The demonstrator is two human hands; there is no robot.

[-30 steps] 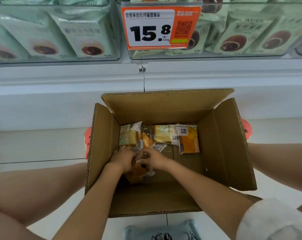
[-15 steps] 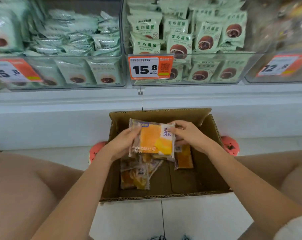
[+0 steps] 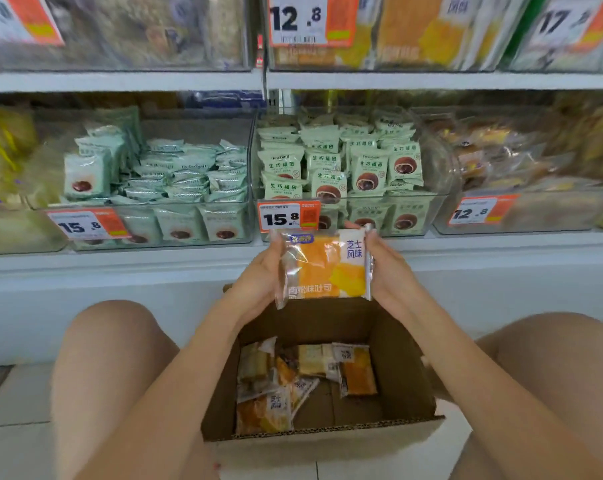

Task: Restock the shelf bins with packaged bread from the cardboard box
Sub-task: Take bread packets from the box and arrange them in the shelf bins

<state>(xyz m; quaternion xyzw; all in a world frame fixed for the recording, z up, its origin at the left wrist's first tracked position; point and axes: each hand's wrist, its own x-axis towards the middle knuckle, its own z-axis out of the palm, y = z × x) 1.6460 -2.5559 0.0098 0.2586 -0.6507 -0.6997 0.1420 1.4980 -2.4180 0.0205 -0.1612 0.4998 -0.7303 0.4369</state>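
An orange and white bread packet [image 3: 326,266] is held upright above the open cardboard box [image 3: 402,370], in front of the lower shelf edge. My left hand [image 3: 258,278] grips its left side and my right hand [image 3: 386,268] grips its right side. More packets seem stacked behind it, though I cannot tell how many. Several loose bread packets [image 3: 286,379] lie on the box floor. Clear shelf bins [image 3: 348,216] with green packets stand just behind the held packet.
An upper shelf bin [image 3: 414,32] holds orange bread packets behind a 12.8 price tag [image 3: 300,20]. Another bin [image 3: 521,209] of brown pastries is at right. My bare knees flank the box on the white tiled floor [image 3: 12,427].
Both hands lifted the bread packet out of the box and raised it toward the shelf. The view tilted upward, revealing the upper shelf.
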